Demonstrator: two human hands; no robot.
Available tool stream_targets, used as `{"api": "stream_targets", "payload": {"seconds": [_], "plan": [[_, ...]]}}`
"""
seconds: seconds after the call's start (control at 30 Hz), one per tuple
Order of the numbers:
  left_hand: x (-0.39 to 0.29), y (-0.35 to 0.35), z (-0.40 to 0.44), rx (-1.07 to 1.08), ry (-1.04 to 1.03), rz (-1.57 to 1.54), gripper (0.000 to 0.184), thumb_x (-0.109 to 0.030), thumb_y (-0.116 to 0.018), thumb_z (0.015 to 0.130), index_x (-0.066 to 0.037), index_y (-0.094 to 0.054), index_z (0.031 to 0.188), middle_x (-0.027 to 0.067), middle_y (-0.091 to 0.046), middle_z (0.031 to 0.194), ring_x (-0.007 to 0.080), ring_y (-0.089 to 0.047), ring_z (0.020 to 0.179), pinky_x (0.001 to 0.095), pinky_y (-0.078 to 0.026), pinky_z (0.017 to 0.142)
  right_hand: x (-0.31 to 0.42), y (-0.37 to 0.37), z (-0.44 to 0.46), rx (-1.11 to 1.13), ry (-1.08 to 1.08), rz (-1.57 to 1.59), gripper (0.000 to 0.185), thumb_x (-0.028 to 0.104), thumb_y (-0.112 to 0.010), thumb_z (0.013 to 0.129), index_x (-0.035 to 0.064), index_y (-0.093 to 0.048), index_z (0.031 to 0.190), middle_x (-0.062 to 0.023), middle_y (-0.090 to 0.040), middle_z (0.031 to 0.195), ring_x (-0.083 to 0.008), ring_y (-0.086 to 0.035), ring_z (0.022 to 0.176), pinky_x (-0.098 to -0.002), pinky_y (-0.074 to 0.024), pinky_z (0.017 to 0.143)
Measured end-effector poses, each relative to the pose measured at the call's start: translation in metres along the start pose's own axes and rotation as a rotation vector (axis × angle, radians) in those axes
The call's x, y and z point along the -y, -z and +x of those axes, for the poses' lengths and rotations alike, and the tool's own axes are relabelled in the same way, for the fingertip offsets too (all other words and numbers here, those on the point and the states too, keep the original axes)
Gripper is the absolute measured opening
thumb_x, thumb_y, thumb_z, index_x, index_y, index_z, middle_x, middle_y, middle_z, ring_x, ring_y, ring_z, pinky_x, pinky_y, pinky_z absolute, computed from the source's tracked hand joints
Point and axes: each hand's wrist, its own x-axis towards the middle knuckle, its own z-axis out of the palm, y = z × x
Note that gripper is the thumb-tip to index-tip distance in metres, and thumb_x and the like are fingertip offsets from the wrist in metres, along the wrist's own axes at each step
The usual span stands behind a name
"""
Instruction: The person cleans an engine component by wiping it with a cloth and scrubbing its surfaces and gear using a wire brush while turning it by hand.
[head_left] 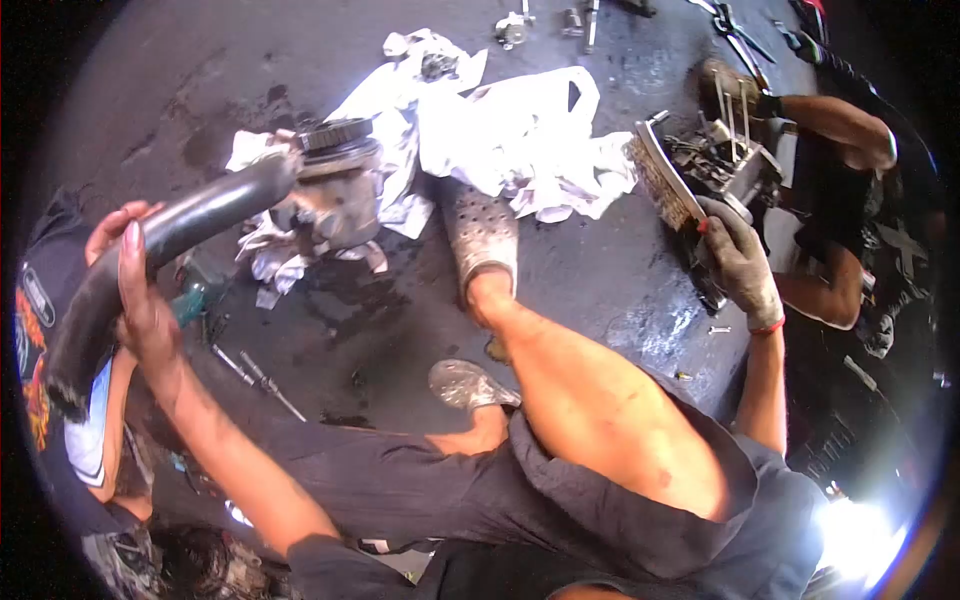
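My left hand (148, 305), bare and smudged, is wrapped round a thick, curved black pipe (215, 208) that looks like a hose. The pipe slants from lower left up to a greasy metal part with a dark ribbed cap (345, 195), and its upper end overlaps that part in view; I cannot tell if they touch. My right hand (740, 265) wears a dirty grey glove and is closed on a wire brush (665, 185), its bristles toward the lower left. Beside the brush is a metal engine part (735, 170), in front of a co-worker.
White rags (520, 140) lie crumpled ahead of my shoe (480, 235). Screwdrivers (260, 380) lie on the dark, oily floor to the left. Pliers (735, 35) and sockets (572, 22) lie farther off. A co-worker's gloved hand (728, 85) is at the engine part; another person sits at left.
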Motion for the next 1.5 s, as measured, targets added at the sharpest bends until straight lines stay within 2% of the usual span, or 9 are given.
{"api": "stream_targets", "payload": {"seconds": [0.13, 0.43, 0.57, 0.7, 0.8, 1.03, 1.23, 1.33, 1.5], "plan": [[-0.03, -0.02, -0.048, 0.337, 0.573, 0.623, 0.036, -0.041, -0.072, 0.097, -0.009, -0.07, 0.08, -0.0006, -0.069, 0.078, 0.0071, -0.058, 0.065, 0.0254, -0.042, 0.051, -0.001, -0.006, -0.006, -0.053, 0.112, 0.094, 0.037, 0.026, -0.053, 0.107, 0.0042, -0.061, 0.136, 0.0029, -0.053, 0.079, -0.0048, -0.046, 0.066, -0.0216, -0.0346, 0.054], [0.058, -0.295, -0.089, 0.999, -0.051, 0.106, 0.063, -0.035, -0.083, 0.083, -0.004, -0.058, 0.131, 0.0174, -0.071, 0.107, 0.0359, -0.069, 0.096, 0.0445, -0.057, 0.086, 0.031, -0.027, -0.018, 0.282, -0.055, 0.876, 0.058, 0.038, -0.064, 0.101, -0.0049, -0.053, 0.138, -0.0025, -0.056, 0.083, -0.0085, -0.049, 0.057, -0.0227, -0.0358, 0.046], [0.111, -0.312, -0.111, 0.77, -0.39, -0.019, 0.037, -0.017, -0.072, 0.083, -0.004, -0.063, 0.117, 0.0166, -0.07, 0.097, 0.0373, -0.068, 0.089, 0.0455, -0.058, 0.081, 0.008, -0.01, -0.005, -0.398, 0.303, -0.182, 0.035, 0.015, -0.047, 0.109, 0.0017, -0.059, 0.139, -0.0003, -0.06, 0.086, -0.0044, -0.049, 0.072, -0.0228, -0.0435, 0.062], [0.124, -0.278, -0.102, 0.913, -0.222, 0.472, 0.027, -0.006, -0.064, 0.082, -0.004, -0.067, 0.109, 0.0155, -0.069, 0.096, 0.0309, -0.067, 0.089, 0.0416, -0.057, 0.079, -0.002, 0.009, 0.006, -0.613, 0.131, -0.081, 0.038, 0.017, -0.047, 0.11, 0.0036, -0.056, 0.144, 0.0026, -0.056, 0.082, -0.0036, -0.046, 0.069, -0.0204, -0.0402, 0.061], [0.108, -0.29, -0.113, 0.937, 0.607, -0.151, 0.027, -0.016, -0.07, 0.084, -0.004, -0.068, 0.108, 0.0165, -0.068, 0.107, 0.0317, -0.066, 0.095, 0.0388, -0.056, 0.084, 0.006, -0.014, -0.004, -0.46, 0.225, 0.13, 0.039, 0.021, -0.047, 0.111, 0.0031, -0.055, 0.144, 0.0052, -0.054, 0.083, -0.002, -0.042, 0.065, -0.0175, -0.0337, 0.057], [0.022, -0.216, -0.093, 1.095, -0.289, 0.451, 0.03, -0.021, -0.07, 0.091, 0.0, -0.065, 0.112, 0.0181, -0.069, 0.104, 0.0375, -0.068, 0.1, 0.0481, -0.054, 0.086, 0.003, -0.106, -0.009, 0.087, 0.276, 0.249, 0.043, 0.014, -0.049, 0.11, 0.0045, -0.046, 0.151, 0.0028, -0.06, 0.096, -0.0008, -0.043, 0.067, -0.0167, -0.0382, 0.057], [-0.146, -0.066, -0.055, 0.309, -0.909, 0.637, 0.032, -0.019, -0.069, 0.089, 0.004, -0.065, 0.11, 0.0187, -0.066, 0.11, 0.0315, -0.067, 0.099, 0.0403, -0.056, 0.085, 0.053, -0.15, 0.013, 0.398, 0.587, 0.131, 0.061, -0.011, -0.045, 0.09, 0.0024, -0.049, 0.149, -0.0134, -0.066, 0.101, -0.0171, -0.058, 0.081, -0.0303, -0.0503, 0.08], [-0.163, 0.007, -0.025, -0.059, -0.839, 0.739, 0.057, -0.031, -0.064, 0.095, 0.014, -0.055, 0.13, 0.0289, -0.06, 0.128, 0.0367, -0.063, 0.117, 0.0447, -0.054, 0.098, 0.07, -0.169, 0.028, 0.469, 0.639, 0.185, 0.067, -0.013, -0.045, 0.083, 0.0023, -0.051, 0.148, -0.0206, -0.068, 0.104, -0.0218, -0.063, 0.085, -0.0333, -0.0518, 0.083], [-0.085, 0.0, 0.006, 0.384, -0.312, -0.238, 0.052, -0.039, -0.047, 0.097, 0.009, -0.057, 0.116, 0.0288, -0.059, 0.118, 0.0418, -0.057, 0.118, 0.0575, -0.036, 0.112, 0.122, -0.236, 0.058, 0.412, 0.833, 0.055, 0.071, -0.009, -0.049, 0.08, 0.0083, -0.053, 0.148, -0.0267, -0.069, 0.114, -0.0358, -0.071, 0.093, -0.0393, -0.0546, 0.087]]}}
